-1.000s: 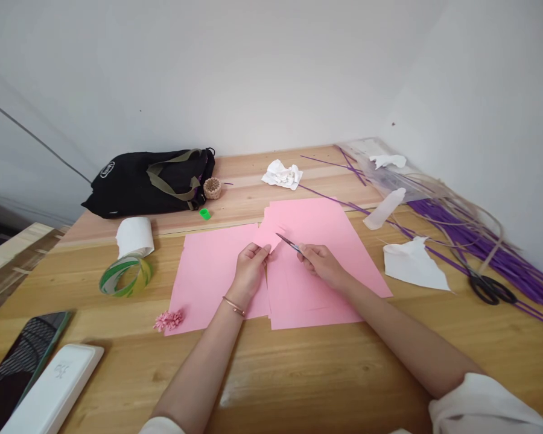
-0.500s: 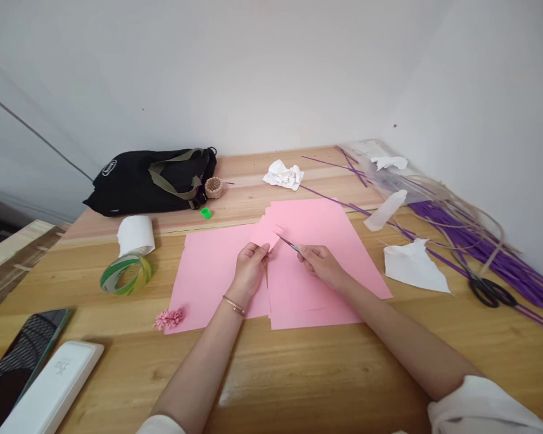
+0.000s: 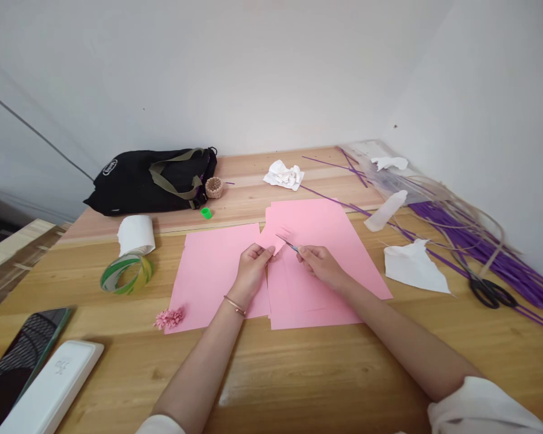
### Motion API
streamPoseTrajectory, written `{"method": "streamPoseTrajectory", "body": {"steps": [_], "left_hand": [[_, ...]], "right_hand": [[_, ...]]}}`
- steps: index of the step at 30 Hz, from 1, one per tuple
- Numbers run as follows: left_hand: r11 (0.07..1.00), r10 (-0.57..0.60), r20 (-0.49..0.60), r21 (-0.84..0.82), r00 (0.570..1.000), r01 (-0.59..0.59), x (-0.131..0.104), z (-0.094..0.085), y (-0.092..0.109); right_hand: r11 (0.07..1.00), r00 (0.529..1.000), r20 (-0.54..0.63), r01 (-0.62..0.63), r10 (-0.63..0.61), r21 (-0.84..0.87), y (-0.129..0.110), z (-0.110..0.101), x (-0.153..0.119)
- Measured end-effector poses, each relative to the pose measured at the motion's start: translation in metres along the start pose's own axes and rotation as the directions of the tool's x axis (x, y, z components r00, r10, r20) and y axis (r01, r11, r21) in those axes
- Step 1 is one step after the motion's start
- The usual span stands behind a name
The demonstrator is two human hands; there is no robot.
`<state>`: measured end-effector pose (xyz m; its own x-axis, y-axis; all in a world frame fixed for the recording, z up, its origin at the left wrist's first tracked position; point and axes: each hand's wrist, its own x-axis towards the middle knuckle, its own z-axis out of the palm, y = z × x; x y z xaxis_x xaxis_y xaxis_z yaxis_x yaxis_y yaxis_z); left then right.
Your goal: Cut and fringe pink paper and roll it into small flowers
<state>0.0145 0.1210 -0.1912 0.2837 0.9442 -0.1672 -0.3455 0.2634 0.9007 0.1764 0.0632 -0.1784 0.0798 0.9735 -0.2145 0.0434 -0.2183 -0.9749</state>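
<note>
Rear left: black olive-strapped fabric bag [image 3: 136,184], small tan woven basket [image 3: 214,189] beside it | in front: bright-green plastic cap [image 3: 206,213] | left: white paper roll [image 3: 134,235] behind green-and-yellow tape ring [image 3: 143,277] | near left: dark flat phone [image 3: 36,334], white rectangular power bank [image 3: 49,386] | rear centre: crumpled white tissue [image 3: 284,176] | right: black-handled scissors [image 3: 485,281] beside long purple strips [image 3: 520,271]

Small pink paper piece [image 3: 268,237] held over the middle of the desk [image 3: 298,374] — one edge is snipped into a skinny fringe. Little scissors [image 3: 290,245] right at it, slim blades angled left toward the desk's far edge.
</note>
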Motion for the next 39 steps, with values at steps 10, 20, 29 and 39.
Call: {"method": "streamPoseTrajectory", "body": {"steps": [10,20,29,39], "left_hand": [[1.000,0.001,0.013,0.007,1.000,-0.001,0.0001,-0.0018,-0.0011],[1.000,-0.010,-0.004,0.011,1.000,0.010,0.0008,-0.0019,-0.0024],[1.000,-0.001,-0.004,0.026,1.000,0.001,0.0010,-0.0022,-0.0022],[1.000,0.004,-0.002,0.024,1.000,-0.004,0.0011,-0.0018,-0.0023]], "right_hand": [[1.000,1.000,-0.001,-0.001,0.001,-0.017,-0.0016,0.0004,-0.0010],[1.000,1.000,-0.002,0.004,-0.004,-0.022,-0.0030,0.0007,-0.0021],[1.000,1.000,0.003,0.003,-0.003,-0.024,-0.0022,0.0001,-0.0012],[0.999,1.000,0.007,0.012,-0.011,-0.036,-0.0026,0.0003,-0.0021]]}}
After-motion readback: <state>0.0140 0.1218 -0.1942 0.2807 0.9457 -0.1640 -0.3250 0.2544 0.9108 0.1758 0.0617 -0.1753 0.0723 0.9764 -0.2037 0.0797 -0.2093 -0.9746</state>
